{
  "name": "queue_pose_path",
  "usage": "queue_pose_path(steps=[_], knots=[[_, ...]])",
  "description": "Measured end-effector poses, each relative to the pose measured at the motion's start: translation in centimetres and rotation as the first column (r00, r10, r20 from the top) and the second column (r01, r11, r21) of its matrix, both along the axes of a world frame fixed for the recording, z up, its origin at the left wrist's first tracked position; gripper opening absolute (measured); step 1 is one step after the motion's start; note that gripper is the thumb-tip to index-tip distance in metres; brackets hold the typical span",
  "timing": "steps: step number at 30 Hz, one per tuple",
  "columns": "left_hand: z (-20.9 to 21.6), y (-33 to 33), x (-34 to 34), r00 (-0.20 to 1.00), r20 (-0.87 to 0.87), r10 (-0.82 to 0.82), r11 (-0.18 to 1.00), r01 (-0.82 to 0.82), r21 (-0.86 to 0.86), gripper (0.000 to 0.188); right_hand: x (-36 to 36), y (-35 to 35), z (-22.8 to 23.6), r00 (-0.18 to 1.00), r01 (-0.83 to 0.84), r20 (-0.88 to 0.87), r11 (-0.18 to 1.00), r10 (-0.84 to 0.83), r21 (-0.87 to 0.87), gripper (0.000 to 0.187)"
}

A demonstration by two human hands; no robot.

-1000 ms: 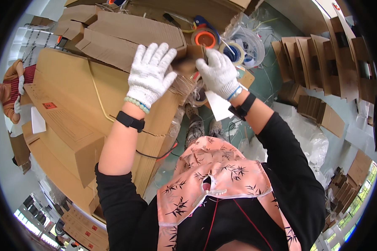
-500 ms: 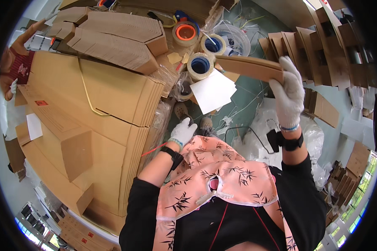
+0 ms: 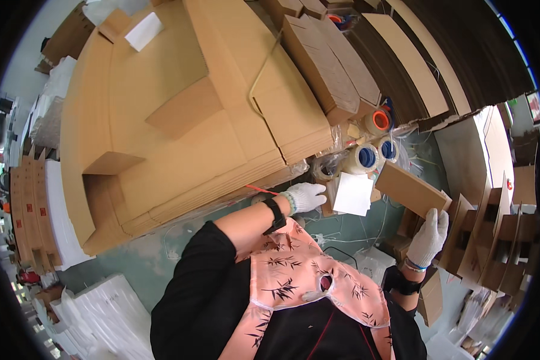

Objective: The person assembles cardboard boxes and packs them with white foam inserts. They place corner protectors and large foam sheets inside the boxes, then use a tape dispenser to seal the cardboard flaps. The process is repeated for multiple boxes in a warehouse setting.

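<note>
My right hand (image 3: 428,239), in a white knit glove, grips one end of a folded brown cardboard piece (image 3: 409,187). The piece slants up and left from the fingers, above the floor. My left hand (image 3: 306,197), also gloved, is beside a small pile of white sheets (image 3: 352,194), with nothing visible in it and its fingers loosely apart. Just past the sheets are clear tape rolls with blue cores, one roll (image 3: 365,158) nearer than the other roll (image 3: 388,148). A tape dispenser with an orange hub (image 3: 380,120) lies farther back.
A large stack of flat cardboard (image 3: 246,135) fills the left and far side, with an upright flap (image 3: 183,108). Folded cardboard strips (image 3: 327,66) lie behind the tape. Standing cardboard dividers (image 3: 480,234) are at right. White foam sheets (image 3: 111,312) lie at lower left.
The view has swung round, so the large cardboard stack now spans more of the picture. My left hand has come off the apron toward the white sheets. My right hand still holds the cardboard.
</note>
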State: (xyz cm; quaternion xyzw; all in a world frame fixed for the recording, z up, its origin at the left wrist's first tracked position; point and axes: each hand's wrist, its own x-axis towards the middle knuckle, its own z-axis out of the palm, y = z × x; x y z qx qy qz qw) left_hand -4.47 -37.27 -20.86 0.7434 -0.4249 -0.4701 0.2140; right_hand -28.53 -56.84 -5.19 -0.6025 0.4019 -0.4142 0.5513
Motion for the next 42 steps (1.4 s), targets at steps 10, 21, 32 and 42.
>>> queue_pose_path(steps=[10,21,32,42], knots=[[22.2,32.3,15.2,0.593,0.527,0.609,0.787,-0.369,-0.494,0.044,23.0,10.3,8.1,0.768,-0.606,0.4,0.769,0.5,0.202,0.024],[16.0,56.1,24.1,0.184,0.677,0.712,0.484,-0.827,-0.285,0.069,53.8,46.3,7.8,0.276,-0.956,-0.679,0.123,0.681,-0.265,0.041],[13.9,57.3,25.9,0.373,0.662,0.649,0.681,-0.674,-0.287,0.078,58.4,56.7,-1.7,-0.656,-0.741,-0.429,-0.422,0.621,0.522,0.062],[14.5,57.6,26.3,0.449,0.572,0.687,0.658,-0.717,-0.228,0.078,63.8,52.3,-7.8,-0.389,-0.824,-0.817,-0.558,0.426,0.101,0.043]])
